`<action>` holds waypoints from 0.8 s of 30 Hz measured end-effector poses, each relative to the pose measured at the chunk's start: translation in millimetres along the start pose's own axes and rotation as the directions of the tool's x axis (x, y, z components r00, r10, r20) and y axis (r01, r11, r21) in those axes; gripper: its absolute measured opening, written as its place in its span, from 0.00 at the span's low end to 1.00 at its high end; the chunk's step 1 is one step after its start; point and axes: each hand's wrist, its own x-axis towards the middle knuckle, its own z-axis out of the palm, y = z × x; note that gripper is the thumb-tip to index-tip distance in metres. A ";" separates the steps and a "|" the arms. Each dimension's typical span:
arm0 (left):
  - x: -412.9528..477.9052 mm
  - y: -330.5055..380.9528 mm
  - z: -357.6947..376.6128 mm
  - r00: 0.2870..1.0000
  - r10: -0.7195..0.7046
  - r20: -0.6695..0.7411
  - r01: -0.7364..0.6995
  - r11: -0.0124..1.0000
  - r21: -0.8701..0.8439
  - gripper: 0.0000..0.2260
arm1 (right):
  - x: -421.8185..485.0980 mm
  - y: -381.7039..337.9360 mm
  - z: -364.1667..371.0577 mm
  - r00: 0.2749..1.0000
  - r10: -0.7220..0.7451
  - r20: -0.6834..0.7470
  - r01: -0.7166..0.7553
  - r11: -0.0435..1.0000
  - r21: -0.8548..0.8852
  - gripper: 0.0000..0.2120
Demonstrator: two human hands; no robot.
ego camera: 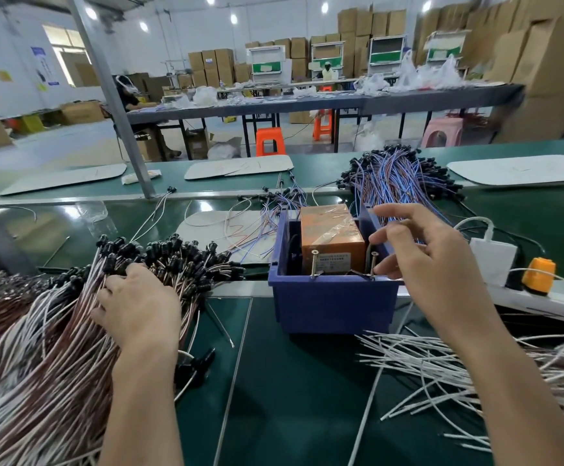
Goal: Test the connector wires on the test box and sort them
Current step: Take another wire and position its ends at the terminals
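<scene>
- Connector wires: untested stock, heaped at the left of the green tabletop, black heads fanned toward the far side, white and brown leads trailing to the near edge.
- Left hand: resting on that heap, fingertips sunk among the leads; grip hidden by the wires, so cannot tell whether closed on one.
- Right hand: hovering over the right rim of the blue bin, fingers spread and relaxed, grip open with nothing visible in it.
- Test box: orange, taped, standing inside the bin; two screws upright at its near face, apparently the contact posts.
- Sorted piles, by appearance: blue and red leads behind the bin, white leads at the near right.
- Step in hand, as judged: drawing the next wire from the heap for testing.
- To do it well: pinch a single wire just behind its black head, lift straight up to shed its neighbours, and shake loose any tangle before crossing to the bin.
- Then bring one bare lead end to each screw, keeping the ends apart to avoid bridging them, and hold steady long enough to read the result.
- Keep a tested wire clear of the untested heap; lay it on the matching pile only.
</scene>
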 end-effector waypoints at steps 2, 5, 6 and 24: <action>-0.5 2.5 -11.0 0.997 0.057 -0.058 -0.062 0.994 -0.093 0.16 | -0.2 -0.4 0.2 1.000 0.000 0.000 0.000 1.000 -0.005 0.11; -4.9 13.8 -40.3 0.951 0.234 -0.201 -0.289 0.901 -0.323 0.15 | -1.1 -4.7 0.8 1.000 -0.006 0.001 0.006 1.000 0.016 0.12; -10.1 19.5 -52.1 0.921 0.296 -0.253 -0.376 0.842 -0.386 0.14 | -1.5 -7.3 1.3 1.000 -0.009 0.003 0.009 0.999 0.031 0.12; -151.8 118.9 -33.5 0.509 0.849 -0.142 -0.614 0.242 -0.751 0.13 | -5.0 -47.3 -1.4 0.925 0.158 0.345 -0.379 0.356 0.854 0.18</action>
